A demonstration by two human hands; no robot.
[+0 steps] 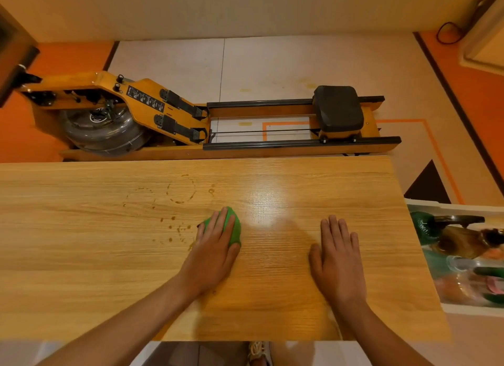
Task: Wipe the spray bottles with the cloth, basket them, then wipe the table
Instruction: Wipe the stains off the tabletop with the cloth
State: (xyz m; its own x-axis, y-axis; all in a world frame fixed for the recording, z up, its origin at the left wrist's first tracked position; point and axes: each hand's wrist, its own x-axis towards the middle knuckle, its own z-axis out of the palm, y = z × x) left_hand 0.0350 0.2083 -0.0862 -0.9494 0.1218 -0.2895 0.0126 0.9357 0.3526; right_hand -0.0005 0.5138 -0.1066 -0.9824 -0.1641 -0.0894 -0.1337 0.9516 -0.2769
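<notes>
Wooden table point(81, 256) fills the view, white basket point(425, 203) at its right end with the spray bottles point(424, 226) in it. Right hand point(339, 259) lies flat on the wood holding nothing, left hand point(211, 259) presses straight fingers on the green cloth point(235, 227), wet drops point(174, 226) just beside it

Left hand point(215, 245) presses green cloth point(234, 226) — table point(81, 256) wet.

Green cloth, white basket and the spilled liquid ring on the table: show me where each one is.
green cloth point(237, 232), head view, on its uncovered bulge.
white basket point(447, 206), head view, on its far rim.
liquid ring point(180, 202), head view, on its near arc.
</notes>
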